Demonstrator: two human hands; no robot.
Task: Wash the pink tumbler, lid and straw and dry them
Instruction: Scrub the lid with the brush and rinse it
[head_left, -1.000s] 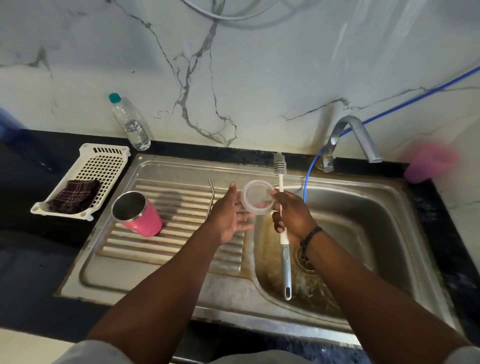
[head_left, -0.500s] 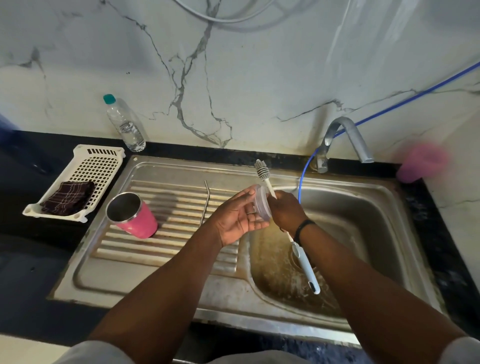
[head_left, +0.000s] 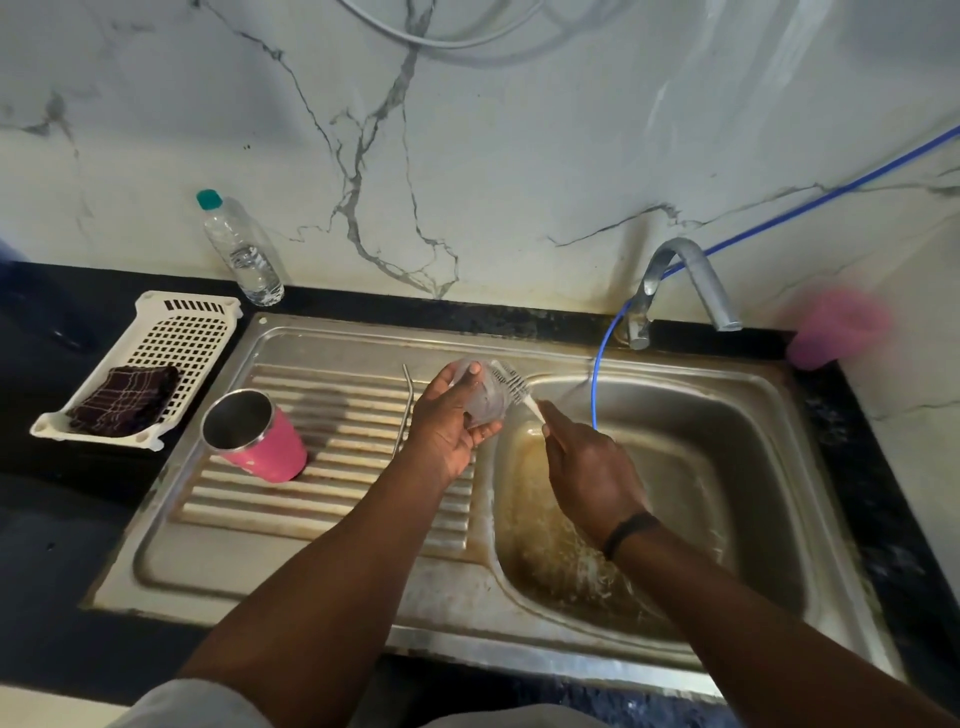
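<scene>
**Three pieces to wash, each with its own grip**

Three task things show over the sink (head_left: 779, 415), and none looks heavy.

Largest is the tumbler (head_left: 254, 439), pink outside and steel inside, standing tilted on the ribbed drainboard (head_left: 332, 499) left of the basin. It is probably rigid and the weightiest of the three, and slick once wet; wrapping fingers round the pink wall should hold it better than pinching the rim.

Next is the lid (head_left: 480, 395), a clear plastic disc held on edge above the basin's left rim. The left hand (head_left: 447, 415) grasps it, fingers curled behind and thumb on its face. It looks light, fairly stiff, and likely slippery with soap, so gripping across the rim seems safest. The right hand (head_left: 587, 467) is clenched round the handle of a brush (head_left: 511, 382), whose bristles touch the lid.

Smallest is the straw (head_left: 405, 410), a thin bent metal tube lying along the drainboard ribs just beside the left hand. It should be stiff and could roll; pinching it mid-length would suit.

A cloth (head_left: 124, 400) for drying lies in the white basket (head_left: 192, 322).
</scene>
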